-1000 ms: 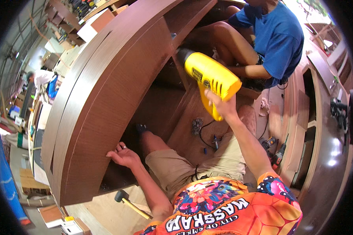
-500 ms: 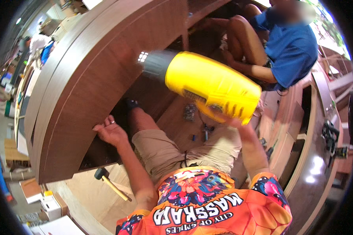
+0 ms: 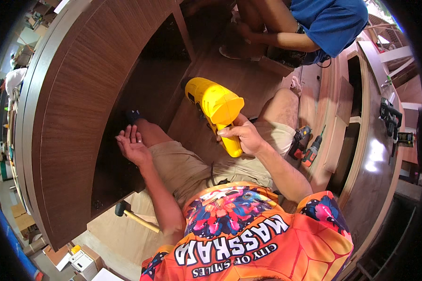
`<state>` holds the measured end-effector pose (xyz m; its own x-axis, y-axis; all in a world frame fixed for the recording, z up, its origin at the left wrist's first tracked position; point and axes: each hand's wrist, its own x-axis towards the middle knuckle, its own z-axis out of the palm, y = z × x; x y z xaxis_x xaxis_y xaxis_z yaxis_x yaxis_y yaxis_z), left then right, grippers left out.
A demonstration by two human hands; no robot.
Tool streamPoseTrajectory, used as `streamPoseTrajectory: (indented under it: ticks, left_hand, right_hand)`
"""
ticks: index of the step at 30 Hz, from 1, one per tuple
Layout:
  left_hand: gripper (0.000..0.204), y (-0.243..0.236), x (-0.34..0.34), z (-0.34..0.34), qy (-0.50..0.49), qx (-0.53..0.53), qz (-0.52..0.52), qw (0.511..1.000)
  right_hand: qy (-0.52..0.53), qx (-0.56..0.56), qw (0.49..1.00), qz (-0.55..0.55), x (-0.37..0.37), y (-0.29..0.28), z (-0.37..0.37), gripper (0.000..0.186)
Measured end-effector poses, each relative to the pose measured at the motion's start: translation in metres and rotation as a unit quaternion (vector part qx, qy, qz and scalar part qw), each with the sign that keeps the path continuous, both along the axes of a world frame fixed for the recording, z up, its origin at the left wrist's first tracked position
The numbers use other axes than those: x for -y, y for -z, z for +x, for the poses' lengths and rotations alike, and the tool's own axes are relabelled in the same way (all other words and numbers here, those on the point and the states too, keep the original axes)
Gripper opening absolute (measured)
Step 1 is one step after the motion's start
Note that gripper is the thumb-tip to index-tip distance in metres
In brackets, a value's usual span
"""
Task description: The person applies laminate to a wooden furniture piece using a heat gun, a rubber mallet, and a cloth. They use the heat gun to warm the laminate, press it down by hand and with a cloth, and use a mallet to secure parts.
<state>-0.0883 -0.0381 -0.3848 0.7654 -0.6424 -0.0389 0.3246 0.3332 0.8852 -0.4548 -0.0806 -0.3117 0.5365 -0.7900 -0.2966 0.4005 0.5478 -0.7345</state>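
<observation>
Wrapping fingers around the grip of a yellow pistol-shaped heat gun (image 3: 215, 100), the right hand (image 3: 248, 136) holds it above beige cloth shorts (image 3: 180, 164); the left hand (image 3: 136, 149), fingers half-curled and slightly parted, is beside a curved brown wood-grain cabinet (image 3: 79, 103). Beyond is 1 co-worker (image 3: 293, 41) in a blue shirt (image 3: 332, 29).

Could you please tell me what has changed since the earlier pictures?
The right hand has drawn the yellow heat gun away from the curved panel and down toward the shorts. The left hand has let go of the panel's edge and is now open. The heat gun stays in the right hand; the mallet lies where it was.
</observation>
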Motion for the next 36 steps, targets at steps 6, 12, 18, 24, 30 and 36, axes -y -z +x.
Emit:
streamPoseTrajectory:
  ticks: [6,12,18,24,30,36]
  left_hand:
    - [0.048,0.006,0.017,-0.006,0.042,-0.016,0.021,0.999]
    - [0.037,-0.010,0.035,-0.032,0.117,0.045,0.040,0.991]
    - [0.037,-0.104,0.051,-0.056,0.231,0.301,-0.043,0.924]
    - [0.033,-0.262,0.018,-0.032,0.068,0.647,-0.180,0.738]
    - [0.030,-0.359,-0.007,-0.013,-0.076,0.834,0.058,0.543]
    - [0.062,-0.415,-0.011,0.002,0.035,0.864,0.321,0.387]
  right_hand:
    - [0.119,-0.142,0.977,-0.103,-0.005,0.041,0.018,0.073]
    - [0.193,-0.578,0.768,-0.197,0.044,0.122,0.027,0.060]
    - [0.199,-0.775,0.600,-0.021,0.101,0.213,0.024,0.057]
    - [0.296,-0.706,0.641,0.062,0.111,0.279,0.009,0.068]
    - [0.356,-0.602,0.666,-0.257,0.195,0.228,-0.008,0.069]
    - [0.219,-0.698,0.412,-0.543,0.359,0.142,0.020,0.062]
